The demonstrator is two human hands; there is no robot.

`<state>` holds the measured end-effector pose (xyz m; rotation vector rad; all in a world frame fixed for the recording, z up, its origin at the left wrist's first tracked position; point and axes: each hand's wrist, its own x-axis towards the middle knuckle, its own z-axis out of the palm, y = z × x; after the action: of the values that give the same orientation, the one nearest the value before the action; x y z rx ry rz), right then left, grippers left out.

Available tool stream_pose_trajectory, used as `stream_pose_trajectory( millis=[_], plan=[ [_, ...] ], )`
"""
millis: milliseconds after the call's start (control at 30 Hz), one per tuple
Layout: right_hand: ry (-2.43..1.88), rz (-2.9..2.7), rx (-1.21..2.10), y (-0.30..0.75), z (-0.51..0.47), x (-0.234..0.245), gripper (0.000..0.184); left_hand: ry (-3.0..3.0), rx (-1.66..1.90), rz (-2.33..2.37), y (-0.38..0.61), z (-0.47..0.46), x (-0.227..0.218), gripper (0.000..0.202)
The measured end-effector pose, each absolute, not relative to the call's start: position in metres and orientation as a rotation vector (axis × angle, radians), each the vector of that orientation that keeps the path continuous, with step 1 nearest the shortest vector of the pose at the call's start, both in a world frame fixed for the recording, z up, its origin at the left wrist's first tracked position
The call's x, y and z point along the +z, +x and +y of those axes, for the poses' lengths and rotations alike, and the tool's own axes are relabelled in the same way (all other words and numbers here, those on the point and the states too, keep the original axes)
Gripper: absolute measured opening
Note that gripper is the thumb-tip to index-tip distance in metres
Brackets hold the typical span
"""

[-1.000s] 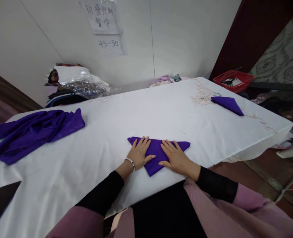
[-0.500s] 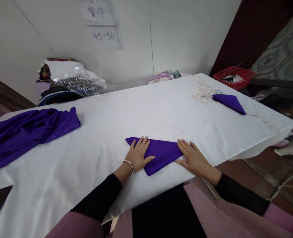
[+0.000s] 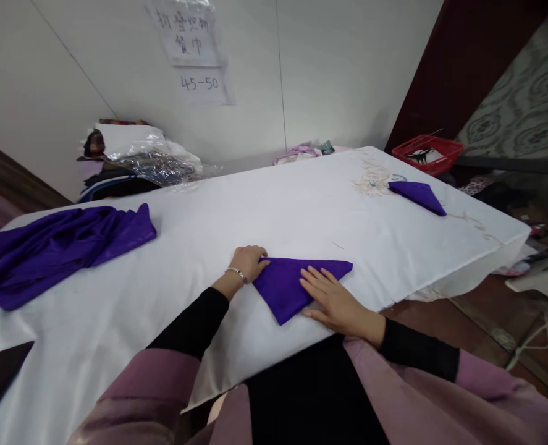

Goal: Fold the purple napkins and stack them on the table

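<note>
A purple cloth napkin (image 3: 283, 287), folded into a triangle, lies flat on the white tablecloth (image 3: 236, 213) in front of me. My left hand (image 3: 249, 264), with a bracelet at its wrist, is closed on the napkin's left end, thumb and fingers pinching the edge. Flat on the right part of the napkin rests my right hand (image 3: 332, 300), fingers stretched out and the palm partly over the cloth. A second folded purple napkin (image 3: 419, 196) sits apart at the far right. Loose purple cloth (image 3: 83, 244) lies crumpled in a heap at the left.
Along the wall stands a stack of folded fabrics (image 3: 120, 145) under clear plastic. A red basket (image 3: 440, 164) is beyond the table's right corner. Handwritten paper signs (image 3: 202, 83) hang on the wall. A dark flat object (image 3: 5, 377) lies at the near left.
My left hand went from lying flat on the napkin to gripping its left end. My right hand slid left from the right tip onto the cloth. The view tilted up slightly.
</note>
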<state>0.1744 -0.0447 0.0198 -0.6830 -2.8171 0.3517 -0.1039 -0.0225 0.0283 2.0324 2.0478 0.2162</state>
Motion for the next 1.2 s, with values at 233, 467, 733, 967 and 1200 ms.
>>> stream_pose_trajectory(
  millis=[233, 467, 733, 967, 1200],
  plan=[
    [-0.594, -2.956, 0.454, 0.172, -0.007, 0.017, 0.069, 1.764, 0.227, 2.055, -0.114, -0.04, 0.039, 0.019],
    [-0.396, -2.894, 0.658, 0.14, -0.045, 0.04, 0.085, 1.36, 0.416, 1.886, -0.117, -0.084, 0.043, 0.018],
    [-0.452, -2.795, 0.839, 0.085, -0.081, 0.026, 0.093, 0.889, 0.7, 1.574, -0.116, -0.11, 0.058, 0.061],
    [-0.522, -2.729, 0.728, 0.077, -0.086, 0.029, 0.094, 0.752, 0.77, 1.448, -0.099, -0.121, 0.062, 0.075],
    [-0.562, -2.665, 0.663, 0.073, -0.084, 0.022, 0.077, 0.718, 0.781, 1.478, -0.091, -0.12, 0.061, 0.074]
  ],
)
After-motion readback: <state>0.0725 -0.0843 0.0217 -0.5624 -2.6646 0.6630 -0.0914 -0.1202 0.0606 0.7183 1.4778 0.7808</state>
